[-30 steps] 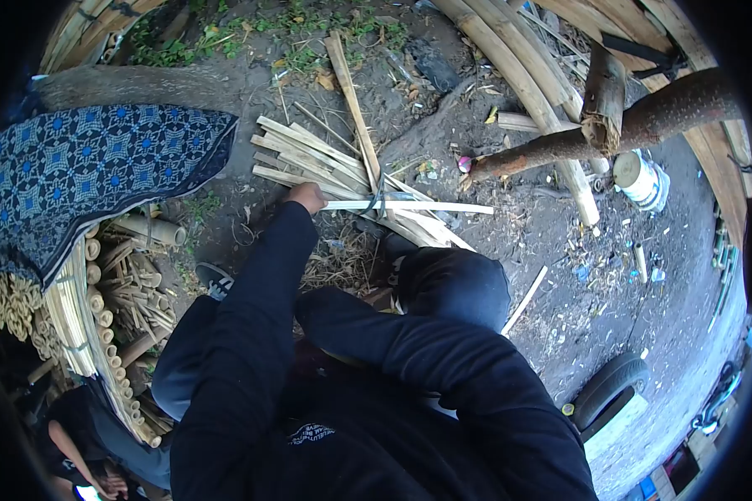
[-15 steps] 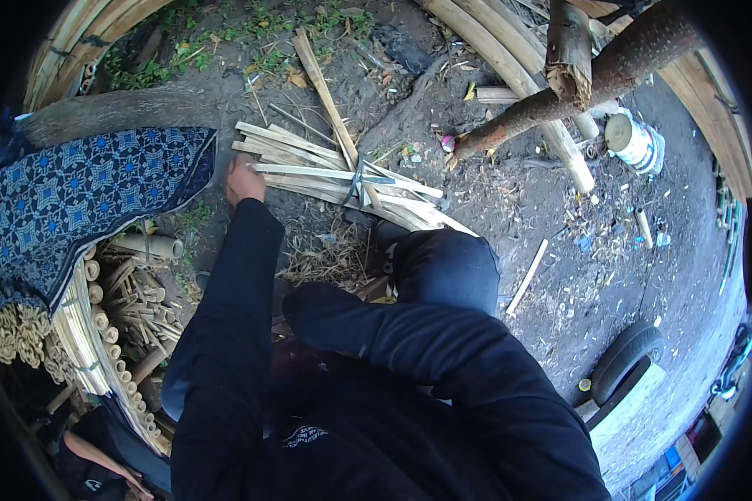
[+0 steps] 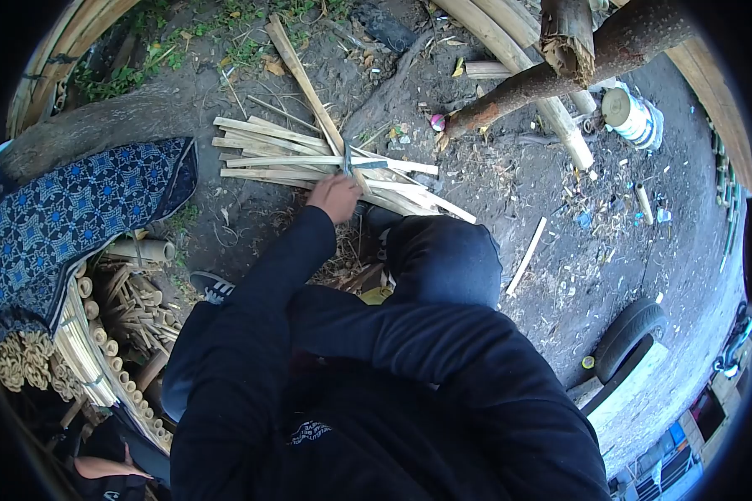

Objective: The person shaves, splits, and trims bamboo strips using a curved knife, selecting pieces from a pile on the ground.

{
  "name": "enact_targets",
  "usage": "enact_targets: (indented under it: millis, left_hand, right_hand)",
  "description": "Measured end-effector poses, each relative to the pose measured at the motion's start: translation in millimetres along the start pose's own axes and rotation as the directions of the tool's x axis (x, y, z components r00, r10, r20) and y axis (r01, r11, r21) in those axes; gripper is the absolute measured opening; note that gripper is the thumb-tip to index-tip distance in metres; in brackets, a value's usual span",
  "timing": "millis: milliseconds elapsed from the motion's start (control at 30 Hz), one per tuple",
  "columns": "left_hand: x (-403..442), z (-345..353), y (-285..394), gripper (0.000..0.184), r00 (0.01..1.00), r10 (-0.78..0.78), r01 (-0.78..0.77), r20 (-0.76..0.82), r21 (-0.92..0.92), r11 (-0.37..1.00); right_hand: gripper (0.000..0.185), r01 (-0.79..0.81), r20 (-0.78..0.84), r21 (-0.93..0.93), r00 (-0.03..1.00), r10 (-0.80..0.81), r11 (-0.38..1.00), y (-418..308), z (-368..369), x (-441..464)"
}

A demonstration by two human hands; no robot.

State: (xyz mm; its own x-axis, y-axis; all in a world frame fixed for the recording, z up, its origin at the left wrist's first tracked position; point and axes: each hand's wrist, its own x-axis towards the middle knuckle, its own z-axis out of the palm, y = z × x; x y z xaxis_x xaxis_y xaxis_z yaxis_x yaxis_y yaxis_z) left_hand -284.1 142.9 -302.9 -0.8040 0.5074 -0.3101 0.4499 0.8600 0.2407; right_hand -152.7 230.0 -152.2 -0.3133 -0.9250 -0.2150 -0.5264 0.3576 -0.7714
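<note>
My left hand [image 3: 336,198] is at the near side of a loose, fanned-out pile of split bamboo strips [image 3: 263,160] on the ground. Its fingers are curled in at the lower end of a dark strap [image 3: 348,157] that crosses the strips. A bluish-grey flat end of the strap lies along the top strip. One longer bamboo strip [image 3: 297,71] slants away from the strap toward the far side. My right hand does not show; only a dark sleeve lies across my lap.
Patterned blue cloth [image 3: 83,200] covers stacked bamboo at left. A tree branch [image 3: 510,104] and bamboo poles [image 3: 564,134] stand at upper right, near a white bucket [image 3: 631,117]. A tyre [image 3: 631,338] and a single strip [image 3: 526,256] lie at right. Another person's arm [image 3: 109,468] shows lower left.
My left hand has moved right from the strips' left ends to the strap. The view has shifted slightly, and a striped shoe now shows beside my left arm.
</note>
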Motion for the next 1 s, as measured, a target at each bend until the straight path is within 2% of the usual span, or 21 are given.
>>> enact_targets:
  millis: [33,67,100,133,167,200,233,267,300,333,367,433,467,533,567,667,733,767,833,900,1000]
  left_hand:
    - [-1,12,5,0.017,0.965,-0.090,0.123,0.247,-0.125,0.984]
    - [-3,29,7,0.017,0.964,-0.090,0.125,0.252,-0.127,0.984]
    - [-4,45,9,0.018,0.914,-0.267,0.346,0.307,-0.241,0.907]
    - [-5,59,9,0.019,0.824,-0.421,0.547,0.380,-0.334,0.768]
    - [-4,61,12,0.019,0.822,-0.422,0.548,0.382,-0.333,0.767]
    - [-4,63,16,0.020,0.642,-0.542,0.763,0.541,-0.522,0.382]
    - [-5,64,17,0.022,0.442,-0.535,0.816,0.720,-0.570,-0.092]
    - [-7,71,15,0.022,0.442,-0.533,0.816,0.721,-0.570,-0.095]
    - [-10,78,13,0.024,0.648,-0.577,0.739,0.497,-0.596,0.316]
    - [-11,85,12,0.028,0.831,-0.492,0.553,0.261,-0.486,0.676]
    - [-10,80,14,0.028,0.830,-0.492,0.554,0.261,-0.490,0.673]
    - [-2,50,19,0.032,0.888,-0.459,0.431,0.037,-0.415,0.801]
    - [2,32,21,0.032,0.887,-0.461,0.433,0.035,-0.415,0.800]
    - [15,-2,21,0.029,0.808,-0.568,0.540,-0.160,-0.187,0.821]
    - [20,-13,13,0.027,0.747,-0.488,0.500,-0.451,-0.104,0.860]
    - [27,-34,-20,0.029,0.763,-0.536,0.572,-0.361,-0.009,0.820]
    - [22,-16,-47,0.026,0.804,-0.573,0.591,-0.160,0.105,0.800]
    - [19,-17,-54,0.026,0.800,-0.576,0.596,-0.167,0.111,0.796]
    - [14,-16,-63,0.029,0.804,-0.594,0.593,-0.034,0.124,0.795]
    - [14,-24,-66,0.030,0.788,-0.616,0.610,-0.014,0.156,0.777]
    - [10,-27,-76,0.033,0.808,-0.577,0.589,-0.119,0.142,0.796]
  right_hand:
    - [0.043,-0.002,0.002,0.000,1.000,0.002,1.000,0,0,-1]
    - [0.044,-0.004,0.002,0.006,1.000,0.004,1.000,0,0,-2]
    - [0.044,-0.001,0.003,0.005,1.000,0.001,1.000,0,1,-3]
    - [0.044,-0.003,0.002,0.010,1.000,0.003,1.000,0,1,-4]
    - [0.044,-0.006,0.002,0.015,1.000,0.006,1.000,0,1,-4]
    - [0.044,-0.005,0.003,0.017,1.000,0.005,1.000,-1,2,-5]
    - [0.044,-0.005,0.006,0.020,1.000,0.005,1.000,-1,2,-6]
    - [0.044,-0.009,0.008,0.018,1.000,0.009,1.000,0,2,-7]
    - [0.045,-0.011,0.011,0.018,1.000,0.011,1.000,0,3,-7]
    - [0.045,-0.011,0.013,0.020,1.000,0.011,1.000,1,4,-9]
    - [0.045,-0.015,0.014,0.021,1.000,0.014,1.000,1,3,-8]
    - [0.045,-0.013,0.016,0.019,1.000,0.013,1.000,2,4,-7]
    - [0.045,-0.014,0.019,0.021,1.000,0.013,1.000,2,3,-7]
    - [0.046,-0.010,0.020,0.020,1.000,0.010,1.000,1,3,-7]
    - [0.046,-0.011,0.020,0.018,1.000,0.010,1.000,1,2,-6]
    - [0.046,0.000,0.023,0.018,1.000,0.000,1.000,-1,1,-4]
    - [0.047,0.009,0.028,0.007,1.000,-0.009,1.000,-2,-1,-4]
    - [0.047,0.007,0.030,0.006,1.000,-0.007,1.000,-3,-1,-4]
    - [0.047,0.013,0.030,0.007,0.999,-0.013,1.000,1,2,-1]
    - [0.047,0.017,0.034,0.009,0.999,-0.017,1.000,-2,1,2]
    - [0.048,0.024,0.045,0.013,0.999,-0.024,1.000,-4,2,4]
